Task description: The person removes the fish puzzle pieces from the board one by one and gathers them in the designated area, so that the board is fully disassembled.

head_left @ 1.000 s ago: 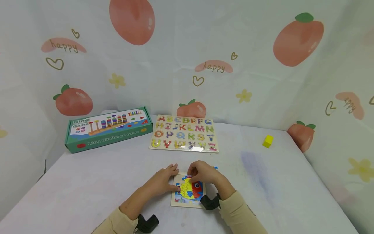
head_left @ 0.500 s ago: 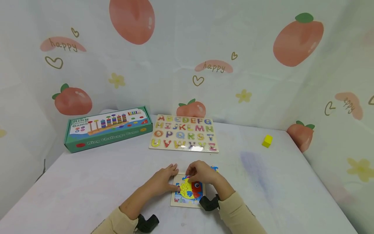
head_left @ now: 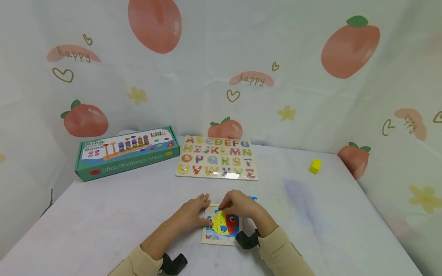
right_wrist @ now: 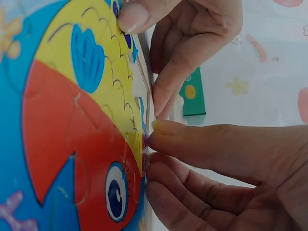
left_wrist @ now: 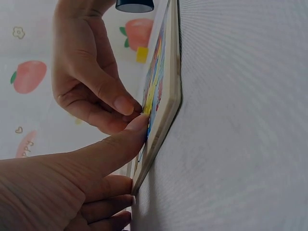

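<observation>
A wooden-framed jigsaw puzzle (head_left: pixel 221 241) with a yellow and red fish lies on the table in front of me. My left hand (head_left: pixel 191 216) rests at its left side, thumb pressing the picture and other fingers along the outside of the frame. Over the upper edge, my right hand (head_left: pixel 239 204) has its thumb and fingertips pinched together at a puzzle piece (right_wrist: pixel 143 118), mostly hidden by the fingers. Bare backing shows beside that piece in the right wrist view. Beyond the right hand lies another blue piece (head_left: pixel 253 198), partly covered.
An alphabet board (head_left: pixel 216 157) lies behind the puzzle. To its left stands a green Ring Challenge Game box (head_left: pixel 127 153). A yellow block (head_left: pixel 315 166) sits at the far right of the white table (head_left: pixel 103 222). A printed curtain (head_left: pixel 200 50) hangs behind.
The right hand has shifted very slightly left at the puzzle's upper edge, and a pink bit seen by its fingertips is now hidden. The left hand stays in place.
</observation>
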`<control>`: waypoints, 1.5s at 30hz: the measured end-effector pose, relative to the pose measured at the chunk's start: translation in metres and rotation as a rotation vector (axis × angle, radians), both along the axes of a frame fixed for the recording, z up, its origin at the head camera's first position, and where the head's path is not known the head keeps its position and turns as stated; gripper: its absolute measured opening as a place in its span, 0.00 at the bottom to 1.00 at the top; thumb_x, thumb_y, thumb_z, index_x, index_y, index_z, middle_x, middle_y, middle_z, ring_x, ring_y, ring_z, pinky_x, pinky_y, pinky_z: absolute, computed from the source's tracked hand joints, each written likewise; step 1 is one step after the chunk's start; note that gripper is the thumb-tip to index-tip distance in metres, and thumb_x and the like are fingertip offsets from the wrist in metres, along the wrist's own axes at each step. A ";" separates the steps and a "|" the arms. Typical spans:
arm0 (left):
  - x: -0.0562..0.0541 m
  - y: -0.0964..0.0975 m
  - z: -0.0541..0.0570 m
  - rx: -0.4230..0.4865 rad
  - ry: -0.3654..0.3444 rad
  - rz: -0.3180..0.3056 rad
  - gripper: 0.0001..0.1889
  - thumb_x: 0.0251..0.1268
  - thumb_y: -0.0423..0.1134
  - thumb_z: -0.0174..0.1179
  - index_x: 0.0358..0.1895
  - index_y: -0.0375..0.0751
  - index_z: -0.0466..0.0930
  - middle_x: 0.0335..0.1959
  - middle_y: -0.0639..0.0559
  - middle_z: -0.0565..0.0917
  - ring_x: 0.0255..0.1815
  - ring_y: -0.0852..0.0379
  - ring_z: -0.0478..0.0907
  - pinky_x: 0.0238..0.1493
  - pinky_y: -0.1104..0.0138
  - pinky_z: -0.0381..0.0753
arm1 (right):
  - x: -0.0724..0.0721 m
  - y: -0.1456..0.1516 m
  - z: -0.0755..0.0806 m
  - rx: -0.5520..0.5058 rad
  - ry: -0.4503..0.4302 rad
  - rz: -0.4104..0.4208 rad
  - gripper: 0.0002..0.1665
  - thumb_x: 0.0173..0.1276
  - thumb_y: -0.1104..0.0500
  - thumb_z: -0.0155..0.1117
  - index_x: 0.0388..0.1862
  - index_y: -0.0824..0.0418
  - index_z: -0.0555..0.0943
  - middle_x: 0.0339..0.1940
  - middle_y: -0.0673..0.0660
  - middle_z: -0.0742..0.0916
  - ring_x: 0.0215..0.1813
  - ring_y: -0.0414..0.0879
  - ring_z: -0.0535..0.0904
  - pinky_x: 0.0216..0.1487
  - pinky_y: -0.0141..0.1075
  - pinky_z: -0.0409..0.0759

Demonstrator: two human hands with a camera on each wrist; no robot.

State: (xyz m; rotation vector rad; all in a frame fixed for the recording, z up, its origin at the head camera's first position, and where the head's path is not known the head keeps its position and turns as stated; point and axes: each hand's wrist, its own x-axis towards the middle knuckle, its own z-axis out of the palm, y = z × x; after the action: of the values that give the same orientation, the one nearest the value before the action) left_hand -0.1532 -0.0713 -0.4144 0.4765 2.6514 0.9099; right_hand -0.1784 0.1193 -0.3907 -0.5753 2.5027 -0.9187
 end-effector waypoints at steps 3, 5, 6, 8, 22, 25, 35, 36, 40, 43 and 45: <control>0.000 0.000 0.000 0.002 0.003 0.002 0.38 0.46 0.47 0.72 0.61 0.35 0.71 0.70 0.43 0.64 0.72 0.40 0.56 0.66 0.42 0.60 | -0.001 0.000 -0.002 -0.011 -0.017 -0.011 0.06 0.60 0.66 0.65 0.36 0.65 0.84 0.33 0.55 0.85 0.32 0.41 0.76 0.39 0.33 0.82; 0.000 -0.001 -0.001 -0.002 0.001 0.001 0.37 0.46 0.47 0.72 0.62 0.35 0.71 0.70 0.43 0.64 0.72 0.40 0.56 0.66 0.42 0.60 | -0.001 0.001 -0.003 -0.024 -0.027 -0.012 0.05 0.60 0.66 0.64 0.36 0.65 0.84 0.34 0.55 0.84 0.32 0.41 0.76 0.39 0.33 0.82; 0.001 -0.001 -0.001 -0.003 -0.001 0.001 0.37 0.46 0.47 0.71 0.62 0.35 0.71 0.70 0.43 0.64 0.72 0.40 0.56 0.66 0.42 0.60 | -0.001 0.001 -0.003 -0.030 -0.032 -0.011 0.05 0.61 0.66 0.64 0.36 0.65 0.84 0.34 0.55 0.84 0.32 0.41 0.76 0.39 0.33 0.82; 0.001 -0.001 -0.001 -0.003 -0.007 0.000 0.37 0.47 0.47 0.71 0.62 0.35 0.71 0.70 0.43 0.63 0.72 0.40 0.56 0.67 0.43 0.60 | -0.001 0.001 -0.004 -0.040 -0.036 -0.010 0.05 0.61 0.66 0.64 0.36 0.65 0.84 0.34 0.55 0.85 0.32 0.41 0.76 0.39 0.33 0.82; 0.000 0.000 -0.001 -0.007 -0.002 0.000 0.38 0.46 0.47 0.72 0.62 0.35 0.71 0.70 0.43 0.64 0.72 0.39 0.57 0.66 0.43 0.60 | -0.005 -0.001 -0.014 -0.072 -0.019 -0.027 0.04 0.59 0.66 0.66 0.33 0.64 0.80 0.27 0.51 0.79 0.31 0.42 0.72 0.34 0.29 0.76; 0.000 0.000 0.000 -0.008 0.001 -0.004 0.38 0.46 0.47 0.72 0.62 0.34 0.71 0.70 0.42 0.64 0.72 0.39 0.57 0.66 0.43 0.60 | -0.005 -0.002 -0.014 -0.070 -0.014 -0.028 0.05 0.58 0.67 0.66 0.33 0.64 0.79 0.27 0.51 0.78 0.31 0.42 0.72 0.35 0.29 0.76; 0.000 0.000 0.000 -0.019 -0.003 -0.011 0.38 0.46 0.47 0.71 0.62 0.34 0.71 0.70 0.42 0.64 0.71 0.38 0.57 0.66 0.43 0.61 | -0.004 -0.002 -0.014 -0.046 -0.004 -0.039 0.05 0.59 0.66 0.66 0.34 0.63 0.79 0.29 0.52 0.78 0.34 0.43 0.71 0.39 0.31 0.77; 0.000 0.000 0.000 -0.020 -0.005 -0.007 0.38 0.46 0.47 0.71 0.62 0.34 0.71 0.70 0.42 0.64 0.71 0.38 0.57 0.66 0.43 0.61 | -0.004 -0.002 -0.014 -0.046 -0.004 -0.039 0.05 0.59 0.66 0.66 0.34 0.63 0.79 0.29 0.52 0.78 0.34 0.43 0.71 0.40 0.31 0.77; 0.000 0.004 -0.001 -0.051 0.035 -0.001 0.37 0.47 0.48 0.71 0.61 0.33 0.71 0.69 0.40 0.65 0.71 0.40 0.58 0.66 0.45 0.63 | -0.006 -0.002 -0.012 -0.050 -0.012 -0.040 0.05 0.59 0.66 0.66 0.34 0.63 0.79 0.29 0.52 0.79 0.33 0.43 0.72 0.40 0.31 0.78; 0.001 0.013 0.001 -0.110 0.084 0.013 0.37 0.47 0.50 0.71 0.58 0.29 0.73 0.67 0.37 0.67 0.71 0.41 0.60 0.64 0.46 0.66 | -0.007 -0.003 -0.011 -0.053 -0.018 -0.043 0.05 0.58 0.67 0.66 0.34 0.64 0.79 0.29 0.52 0.80 0.32 0.42 0.72 0.38 0.31 0.78; 0.003 0.018 0.003 -0.147 0.106 0.028 0.37 0.47 0.51 0.71 0.56 0.28 0.74 0.65 0.36 0.69 0.69 0.41 0.62 0.63 0.47 0.69 | -0.006 -0.003 -0.012 -0.055 -0.025 -0.047 0.05 0.58 0.67 0.66 0.34 0.64 0.80 0.29 0.52 0.80 0.32 0.42 0.72 0.38 0.31 0.78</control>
State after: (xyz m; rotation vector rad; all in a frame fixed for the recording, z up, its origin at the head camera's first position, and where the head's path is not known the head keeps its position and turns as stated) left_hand -0.1503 -0.0534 -0.4110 0.4653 2.8017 0.7086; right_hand -0.1846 0.1162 -0.4023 -0.5219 2.4850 -1.0091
